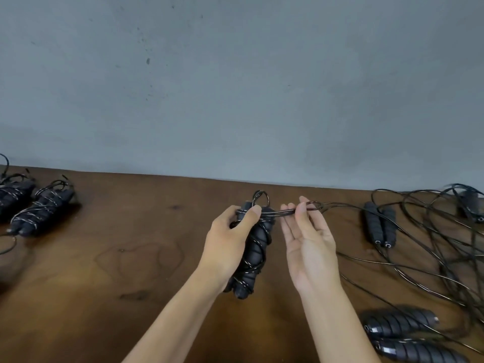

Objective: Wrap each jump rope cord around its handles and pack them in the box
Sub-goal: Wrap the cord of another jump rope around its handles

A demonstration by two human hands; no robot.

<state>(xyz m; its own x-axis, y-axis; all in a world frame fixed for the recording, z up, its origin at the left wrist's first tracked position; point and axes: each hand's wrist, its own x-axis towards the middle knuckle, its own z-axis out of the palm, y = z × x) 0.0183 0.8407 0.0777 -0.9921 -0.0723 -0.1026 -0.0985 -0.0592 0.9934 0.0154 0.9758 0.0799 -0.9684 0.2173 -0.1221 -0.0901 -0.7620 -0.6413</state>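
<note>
Head camera looked down on a brown wooden desk (131, 244) set against a grey wall (235, 74). At the centre of the frame the left hand (230, 244) gripped a pair of black handles (258, 247), its fingers curled behind them and its thumb pressed across their upper end. Black cord (248, 265) already spiralled down the handles in several turns. Just to the right, the right hand (309, 244) was turned palm up, its fingers mostly straight, with the thumb and first finger pinching a loop of the cord (313, 205) that ran taut from the top of the handles. Beyond that pinch the cord trailed off toward the right edge.

Along the right side of the frame lay a loose tangle of cords (432, 244) spread over the desk. Among it stood an unwrapped pair of handles (379, 226) side by side, and another pair (403, 334) lay at the lower right. A further handle (471, 205) showed at the far right edge, partly cut off. At the upper left of the desk lay two finished bundles (42, 208), each with cord wound round its handles, close beside each other.
</note>
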